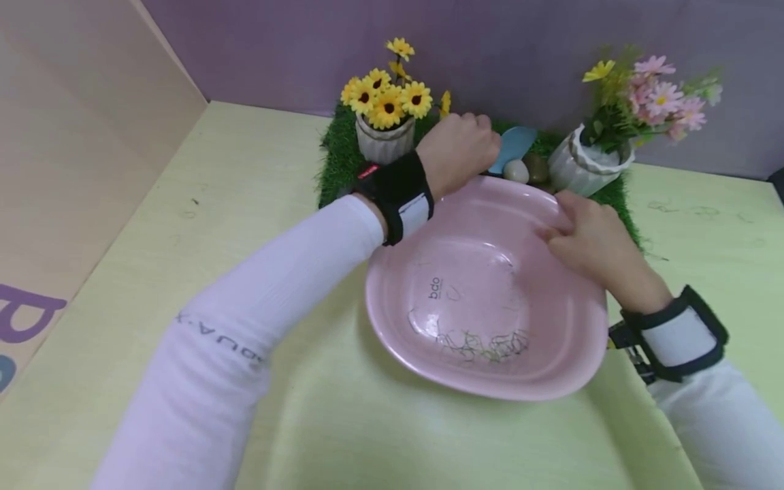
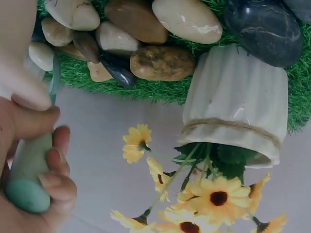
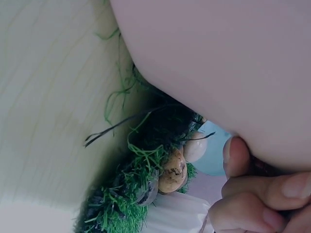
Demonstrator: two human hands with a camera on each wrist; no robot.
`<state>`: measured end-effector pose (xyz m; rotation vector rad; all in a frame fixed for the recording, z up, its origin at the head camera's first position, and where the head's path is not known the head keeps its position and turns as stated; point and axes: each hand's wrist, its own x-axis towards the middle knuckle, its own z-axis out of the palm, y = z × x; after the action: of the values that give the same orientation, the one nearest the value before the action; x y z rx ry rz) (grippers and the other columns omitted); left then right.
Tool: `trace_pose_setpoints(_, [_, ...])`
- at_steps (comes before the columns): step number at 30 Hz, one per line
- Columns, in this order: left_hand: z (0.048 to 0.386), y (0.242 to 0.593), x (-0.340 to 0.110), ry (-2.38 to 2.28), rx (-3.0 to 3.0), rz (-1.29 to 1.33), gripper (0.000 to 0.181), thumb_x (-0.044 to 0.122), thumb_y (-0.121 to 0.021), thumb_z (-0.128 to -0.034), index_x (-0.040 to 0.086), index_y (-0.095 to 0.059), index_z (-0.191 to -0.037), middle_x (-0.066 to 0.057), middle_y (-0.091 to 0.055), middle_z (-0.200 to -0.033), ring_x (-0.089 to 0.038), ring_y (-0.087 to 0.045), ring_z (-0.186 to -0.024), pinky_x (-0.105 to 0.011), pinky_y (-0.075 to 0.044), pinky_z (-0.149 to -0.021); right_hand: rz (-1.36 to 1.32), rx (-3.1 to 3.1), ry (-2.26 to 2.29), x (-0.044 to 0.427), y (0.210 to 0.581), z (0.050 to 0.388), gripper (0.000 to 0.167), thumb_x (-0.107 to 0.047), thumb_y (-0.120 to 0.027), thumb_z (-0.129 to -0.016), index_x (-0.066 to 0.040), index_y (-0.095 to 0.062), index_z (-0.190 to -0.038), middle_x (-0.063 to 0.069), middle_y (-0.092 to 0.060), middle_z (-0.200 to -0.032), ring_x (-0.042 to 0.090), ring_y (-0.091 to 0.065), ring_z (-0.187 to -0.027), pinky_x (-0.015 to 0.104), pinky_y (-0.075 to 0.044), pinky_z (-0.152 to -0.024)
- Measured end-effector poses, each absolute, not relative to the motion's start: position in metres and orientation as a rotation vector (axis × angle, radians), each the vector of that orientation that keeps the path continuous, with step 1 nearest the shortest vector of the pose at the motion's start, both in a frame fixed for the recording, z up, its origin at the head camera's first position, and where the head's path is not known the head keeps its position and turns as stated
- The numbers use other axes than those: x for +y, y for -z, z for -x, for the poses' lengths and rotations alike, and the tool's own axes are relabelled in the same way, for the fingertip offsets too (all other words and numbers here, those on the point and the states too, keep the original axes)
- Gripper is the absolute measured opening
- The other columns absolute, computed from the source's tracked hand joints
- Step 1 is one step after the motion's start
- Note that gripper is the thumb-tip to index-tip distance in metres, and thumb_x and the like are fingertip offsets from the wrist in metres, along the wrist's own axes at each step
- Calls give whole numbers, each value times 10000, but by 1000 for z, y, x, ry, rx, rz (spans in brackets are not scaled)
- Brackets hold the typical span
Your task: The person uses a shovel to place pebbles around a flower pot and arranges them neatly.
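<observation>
A pink plastic basin (image 1: 478, 299) is tilted up at its far side, with loose thin green strands (image 1: 484, 346) gathered low inside it. My right hand (image 1: 597, 238) grips the basin's far right rim, thumb inside and fingers underneath, as the right wrist view shows. Over the far left rim, my left hand (image 1: 462, 150) holds a small toy shovel by its pale green handle (image 2: 31, 167), fingers curled round it. The shovel's blue blade (image 1: 516, 144) points right, above the stones behind the basin.
An artificial grass mat (image 1: 339, 146) lies along the back wall. On it stand a white pot of yellow flowers (image 1: 386, 139) and a leaning white pot of pink flowers (image 1: 588, 163). Several smooth stones (image 2: 163, 63) lie between them. Stray strands (image 1: 692, 209) dot the pale wooden table (image 1: 324, 435).
</observation>
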<state>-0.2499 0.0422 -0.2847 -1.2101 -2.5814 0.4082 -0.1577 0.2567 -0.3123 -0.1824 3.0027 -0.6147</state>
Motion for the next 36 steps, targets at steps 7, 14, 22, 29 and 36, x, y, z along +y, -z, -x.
trace_pose_setpoints(7, [253, 282, 34, -385, -2513, 1106, 320, 35, -338, -1054, 4, -623, -1197, -144, -658, -1036, -230, -651, -855, -325, -573, -693, 183, 3007, 598, 257, 311, 158, 286, -209, -613, -923, -73, -387, -813, 79, -380, -643, 269, -441, -621, 341, -326, -532])
trace_pose_setpoints(14, [253, 278, 26, -350, -2524, 1062, 338, 182, -379, -1073, -7, -583, -1266, -158, -647, -1081, -245, -652, -887, -324, -576, -710, 204, 3021, 599, 257, 311, 158, 317, -226, -610, -934, -69, -374, -794, 74, -358, -640, 269, -426, -616, 346, -313, -537])
trace_pose_setpoints(22, [254, 271, 18, -286, -2463, 1021, 334, 70, -368, -1026, 13, -528, -1314, -173, -629, -1146, -266, -655, -947, -342, -581, -713, 207, 3012, 600, 258, 312, 158, 310, -225, -605, -935, -69, -373, -801, 74, -358, -643, 268, -426, -622, 342, -314, -536])
trace_pose_setpoints(29, [256, 267, 7, -82, -2426, 1034, 352, 121, -334, -1048, -2, -498, -1335, -200, -648, -1082, -279, -667, -790, -375, -578, -643, 210, 2999, 600, 258, 312, 156, 291, -223, -583, -938, -65, -372, -815, 95, -364, -657, 265, -421, -612, 333, -318, -527])
trace_pose_setpoints(36, [270, 264, -21, 16, -2438, 894, 396, 262, -282, -1085, -39, -518, -1187, -166, -621, -899, -262, -610, -657, -399, -555, -599, 220, 3006, 585, 257, 311, 157, 295, -218, -588, -936, -65, -368, -811, 89, -355, -658, 270, -421, -625, 332, -314, -536])
